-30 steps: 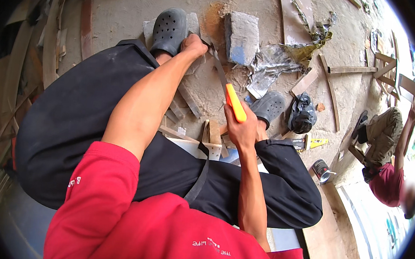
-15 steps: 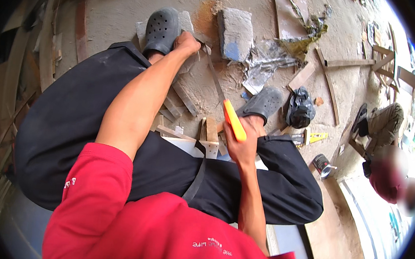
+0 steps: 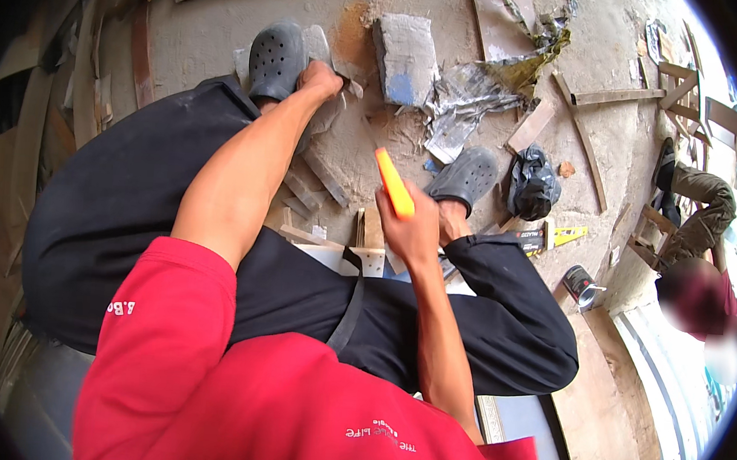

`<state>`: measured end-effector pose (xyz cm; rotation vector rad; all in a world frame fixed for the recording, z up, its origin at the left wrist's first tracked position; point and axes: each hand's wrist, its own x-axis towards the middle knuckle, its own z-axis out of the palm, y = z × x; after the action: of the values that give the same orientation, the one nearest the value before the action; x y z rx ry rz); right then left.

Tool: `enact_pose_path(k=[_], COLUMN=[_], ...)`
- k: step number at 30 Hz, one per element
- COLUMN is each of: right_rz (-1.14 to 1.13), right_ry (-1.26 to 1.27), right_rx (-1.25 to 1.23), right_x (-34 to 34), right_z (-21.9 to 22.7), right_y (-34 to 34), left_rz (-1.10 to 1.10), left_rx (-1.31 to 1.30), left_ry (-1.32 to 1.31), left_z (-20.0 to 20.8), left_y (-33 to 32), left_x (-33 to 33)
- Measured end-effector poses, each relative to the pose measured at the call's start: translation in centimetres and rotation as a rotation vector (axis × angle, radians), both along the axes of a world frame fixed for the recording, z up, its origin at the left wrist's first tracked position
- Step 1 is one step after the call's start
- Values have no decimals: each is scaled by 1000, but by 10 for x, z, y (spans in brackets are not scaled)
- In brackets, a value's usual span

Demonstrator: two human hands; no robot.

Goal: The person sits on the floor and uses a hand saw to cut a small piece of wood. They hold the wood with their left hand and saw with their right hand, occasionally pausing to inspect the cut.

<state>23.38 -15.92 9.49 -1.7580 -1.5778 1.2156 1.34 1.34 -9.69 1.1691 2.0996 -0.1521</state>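
My right hand (image 3: 412, 224) is closed round the orange-yellow handle (image 3: 395, 185) of a hand saw. The saw's thin blade is smeared and hard to make out beyond the handle. My left hand (image 3: 319, 79) is curled beside my left clog (image 3: 279, 60), against a grey-brown piece that looks like wood (image 3: 329, 114). Its fingers are partly hidden, and the piece's far end lies under or behind the clog. My right clog (image 3: 466, 181) rests on the dusty ground, just beyond my right hand.
A rough grey block (image 3: 404, 60) lies ahead, beside a crumpled silvery sheet (image 3: 471, 109). A black plastic bag (image 3: 533, 183), a yellow-and-black tool (image 3: 556, 236) and an open can (image 3: 580, 285) lie to the right. Short wood offcuts (image 3: 325, 177) lie between my feet. Another person (image 3: 702, 223) sits far right.
My right hand and the saw handle have shifted slightly left and back toward me. The blade has drawn away from my left hand, which stays beside the clog.
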Motion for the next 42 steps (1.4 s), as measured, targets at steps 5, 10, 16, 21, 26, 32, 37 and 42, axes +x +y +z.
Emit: enact_pose_path(k=[5, 10, 16, 21, 26, 32, 37, 42], right_rz=[8, 5, -2, 44, 57, 113, 57, -36], right_ry=[-6, -60, -17, -63, -82, -120, -46, -48], right_rx=[-19, -76, -18, 22, -35, 73, -117, -43], right_x=[14, 7, -6, -3, 0, -3, -3, 1], right_z=[17, 11, 12, 12, 18, 30, 44, 46], right_y=[-10, 8, -1, 6, 1, 0, -5, -12], left_rz=[-3, 58, 82, 95, 106, 127, 129, 24], left_rx=[-66, -1, 39, -20, 6, 30, 49, 39], left_ry=[-67, -159, -93, -164, -211, -241, -236, -144], left_z=[17, 26, -5, 22, 23, 24, 20, 5], left_y=[3, -1, 2, -3, -12, -13, 2, -2], left_x=[1, 9, 0, 5, 5, 1, 5, 3])
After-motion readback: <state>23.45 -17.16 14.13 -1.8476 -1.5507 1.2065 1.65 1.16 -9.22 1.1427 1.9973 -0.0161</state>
